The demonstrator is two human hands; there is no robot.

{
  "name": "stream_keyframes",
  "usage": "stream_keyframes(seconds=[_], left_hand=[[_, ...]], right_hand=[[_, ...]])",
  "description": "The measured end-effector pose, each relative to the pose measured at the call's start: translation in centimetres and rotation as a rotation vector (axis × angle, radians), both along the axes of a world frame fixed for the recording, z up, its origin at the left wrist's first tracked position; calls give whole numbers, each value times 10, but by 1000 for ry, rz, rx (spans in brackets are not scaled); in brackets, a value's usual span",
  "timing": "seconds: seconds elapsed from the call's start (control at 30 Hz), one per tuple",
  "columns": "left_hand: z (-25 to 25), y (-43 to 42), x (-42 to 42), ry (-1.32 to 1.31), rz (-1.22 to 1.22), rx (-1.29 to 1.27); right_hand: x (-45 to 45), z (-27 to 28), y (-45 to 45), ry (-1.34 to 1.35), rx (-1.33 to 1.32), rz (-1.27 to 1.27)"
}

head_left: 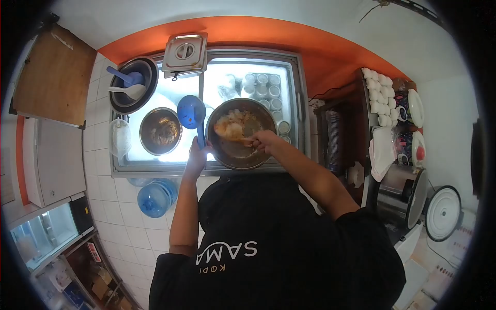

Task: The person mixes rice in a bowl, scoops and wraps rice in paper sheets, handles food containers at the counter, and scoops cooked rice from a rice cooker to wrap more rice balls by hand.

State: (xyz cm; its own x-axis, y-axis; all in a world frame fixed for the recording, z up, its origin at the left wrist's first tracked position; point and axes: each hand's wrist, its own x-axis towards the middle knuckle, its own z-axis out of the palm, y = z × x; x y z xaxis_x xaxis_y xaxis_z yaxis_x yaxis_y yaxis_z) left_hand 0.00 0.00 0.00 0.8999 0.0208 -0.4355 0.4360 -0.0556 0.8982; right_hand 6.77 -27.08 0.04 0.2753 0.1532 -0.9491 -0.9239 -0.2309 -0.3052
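Observation:
My left hand (197, 155) is closed around the handle of a blue ladle (191, 114), whose bowl carries small food bits. The ladle is raised just left of a large metal mixing bowl (235, 161). Inside that bowl lies a clump of rice (231, 125) tinted orange. My right hand (264, 141) reaches over the bowl's right side, fingers closed on what looks like a pale utensil handle. Its far end is hidden in the rice, so its kind is unclear. A smaller metal bowl (160, 109) with oily orange residue stands left of the ladle.
Both bowls stand on a glass-topped chest freezer (209, 169) with cups inside. At its far left is a dark bowl (153, 77) with a blue scoop and a white spoon. A lidded steel container (186, 51) sits at the back. Eggs (378, 95) and a large pot (395, 194) are rightward.

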Motion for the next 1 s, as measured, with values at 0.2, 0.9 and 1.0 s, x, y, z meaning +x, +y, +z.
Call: stream_keyframes(seconds=[0.2,0.9,1.0], left_hand=[[-3,3,-1,-19,-9,-44],[1,0,-2,-51,1,-111],[0,1,2,-83,0,-68]], right_hand=[[-4,33,-36,102,154,-409],[-12,51,61,-1094,-687,964],[-22,29,61,-981,-648,911]])
